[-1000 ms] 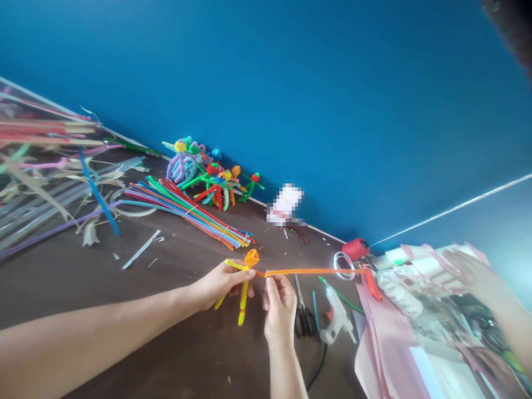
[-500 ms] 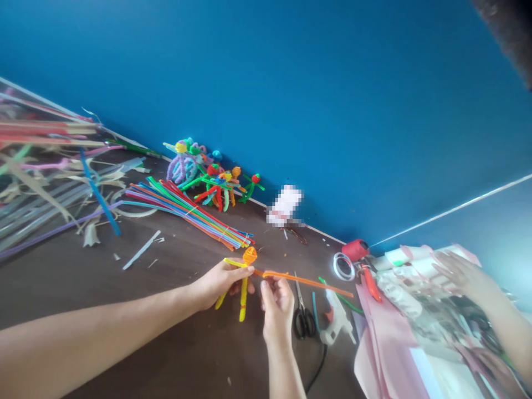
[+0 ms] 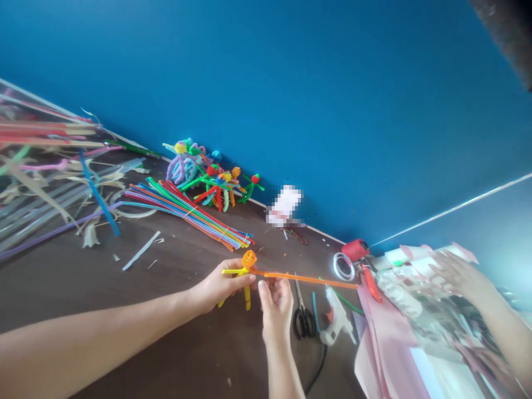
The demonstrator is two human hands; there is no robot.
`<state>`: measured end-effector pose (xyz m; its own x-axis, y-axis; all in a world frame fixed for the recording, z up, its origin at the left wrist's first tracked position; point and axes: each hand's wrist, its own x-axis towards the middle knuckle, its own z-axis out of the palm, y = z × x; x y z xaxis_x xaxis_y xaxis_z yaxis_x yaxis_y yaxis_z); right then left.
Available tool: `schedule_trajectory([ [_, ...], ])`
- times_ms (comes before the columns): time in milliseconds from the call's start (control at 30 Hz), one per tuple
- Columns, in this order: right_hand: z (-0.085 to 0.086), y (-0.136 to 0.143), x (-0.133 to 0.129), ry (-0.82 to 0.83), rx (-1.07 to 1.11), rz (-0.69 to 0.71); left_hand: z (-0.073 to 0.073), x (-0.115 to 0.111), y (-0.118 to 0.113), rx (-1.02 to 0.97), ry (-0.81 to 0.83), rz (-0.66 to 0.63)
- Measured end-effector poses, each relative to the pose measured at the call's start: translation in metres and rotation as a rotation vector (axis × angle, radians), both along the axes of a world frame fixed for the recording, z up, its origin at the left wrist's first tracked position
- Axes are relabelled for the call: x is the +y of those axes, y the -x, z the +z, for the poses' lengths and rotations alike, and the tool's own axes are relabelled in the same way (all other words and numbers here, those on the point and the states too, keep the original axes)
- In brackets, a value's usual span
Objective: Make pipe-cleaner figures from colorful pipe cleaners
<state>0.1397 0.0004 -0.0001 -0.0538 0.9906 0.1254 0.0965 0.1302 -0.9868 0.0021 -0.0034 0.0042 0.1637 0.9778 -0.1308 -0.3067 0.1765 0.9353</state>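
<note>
My left hand [image 3: 224, 285] pinches a small pipe-cleaner figure [image 3: 249, 259] by its body, just below the coiled orange head. Yellow arms and legs stick out of the figure around my fingers, partly hidden. From its body a long orange pipe cleaner [image 3: 320, 280] stretches to the right. My right hand [image 3: 276, 305] is close beside, fingers curled around that orange pipe cleaner near the figure; its exact grip is partly hidden. Black-handled scissors [image 3: 305, 321] lie right of my right hand, and a white glue gun [image 3: 337, 318] rests beyond them.
Finished pipe-cleaner figures [image 3: 216, 177] stand along the blue wall. A bundle of coloured pipe cleaners [image 3: 191, 213] lies in front of them. Scraps and strips [image 3: 50, 188] cover the left side. At right are a tape roll [image 3: 344, 267], pink sheets [image 3: 380, 332] and another person's hand [image 3: 461, 277].
The figure has turned a little in my left hand, its yellow leg shifting up and right. The orange pipe cleaner's free end has moved slightly up and right.
</note>
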Motion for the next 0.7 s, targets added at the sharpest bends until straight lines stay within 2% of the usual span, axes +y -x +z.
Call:
schedule_trajectory([
  [233, -0.0032, 0.0003, 0.0012, 0.044, -0.009, -0.022, -0.0016, -0.0046, -0.0041, 0.020, -0.067, 0.075],
  [467, -0.0059, 0.0005, -0.0004, -0.029, -0.045, -0.087, 0.0008, -0.0033, -0.0038, 0.032, -0.053, 0.104],
  [700, -0.0005, -0.0001, -0.0018, -0.083, -0.082, -0.092, 0.0010, -0.0025, -0.0004, 0.169, -0.069, 0.010],
])
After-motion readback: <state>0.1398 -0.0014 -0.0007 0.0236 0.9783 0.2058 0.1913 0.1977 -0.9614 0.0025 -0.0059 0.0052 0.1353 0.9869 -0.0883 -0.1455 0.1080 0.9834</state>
